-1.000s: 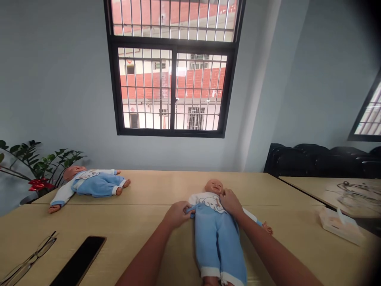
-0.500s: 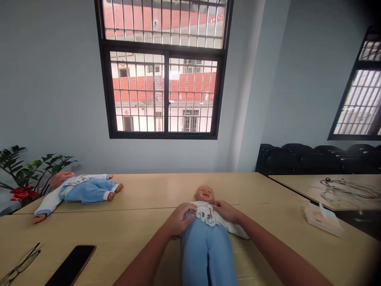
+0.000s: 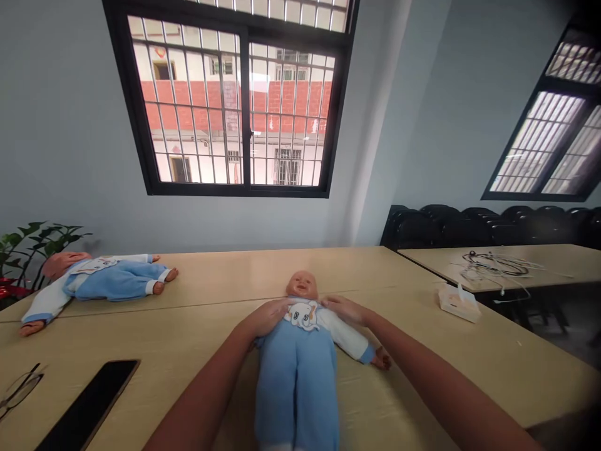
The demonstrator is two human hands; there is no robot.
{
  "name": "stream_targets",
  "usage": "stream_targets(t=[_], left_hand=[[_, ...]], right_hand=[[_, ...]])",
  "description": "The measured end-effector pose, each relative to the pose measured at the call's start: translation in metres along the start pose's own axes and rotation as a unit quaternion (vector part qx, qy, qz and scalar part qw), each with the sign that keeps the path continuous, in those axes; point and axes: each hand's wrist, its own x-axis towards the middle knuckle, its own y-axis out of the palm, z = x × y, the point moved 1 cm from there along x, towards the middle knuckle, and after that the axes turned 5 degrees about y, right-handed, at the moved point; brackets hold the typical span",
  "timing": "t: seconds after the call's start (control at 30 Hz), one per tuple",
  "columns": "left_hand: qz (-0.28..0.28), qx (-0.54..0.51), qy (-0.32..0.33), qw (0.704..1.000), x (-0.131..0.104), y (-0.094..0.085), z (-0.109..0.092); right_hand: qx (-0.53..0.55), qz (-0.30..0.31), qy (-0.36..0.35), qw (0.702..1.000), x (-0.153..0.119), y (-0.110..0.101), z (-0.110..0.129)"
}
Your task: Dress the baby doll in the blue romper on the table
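A baby doll (image 3: 300, 351) in light blue trousers and a white top with an animal face on the chest lies on its back on the wooden table, head away from me. My left hand (image 3: 272, 315) rests on the doll's shoulder at the left of the picture, fingers extended over the cloth. On the other side, my right hand (image 3: 346, 308) touches the shoulder near the neck, its fingers stretched toward the collar. The doll's sleeved arm reaches out below my right wrist.
A second doll (image 3: 113, 279) lies at the back left, near a plant (image 3: 42, 244). A black phone (image 3: 89, 404) and glasses (image 3: 21, 391) are at front left. Right of the doll sits a tissue pack (image 3: 459, 304); cables (image 3: 498, 264) lie on the farther table (image 3: 558, 254).
The view has tilted down and turned right, so everything appears shifted left and up. More of the doll's right-side arm, down to its hand, now shows. Both my hands remain at its shoulders.
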Motion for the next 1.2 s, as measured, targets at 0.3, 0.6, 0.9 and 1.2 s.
stream_targets(t=[0.3,0.6,0.9,1.2], left_hand=[[0.003,0.075,-0.047,0.996,0.001,0.002,0.012],[-0.008,0.127,-0.034,0.991,0.007,0.011,0.013],[-0.004,0.179,-0.04,0.983,0.009,0.021,0.013],[-0.031,0.197,-0.047,0.979,0.007,0.022,0.008]], right_hand=[[0.206,-0.126,0.04,0.969,-0.089,0.02,-0.035],[0.165,-0.271,0.034,0.948,-0.17,0.057,-0.024],[-0.059,-0.388,-0.093,0.915,-0.19,0.081,-0.004],[-0.156,-0.277,0.081,0.945,-0.163,0.062,-0.012]])
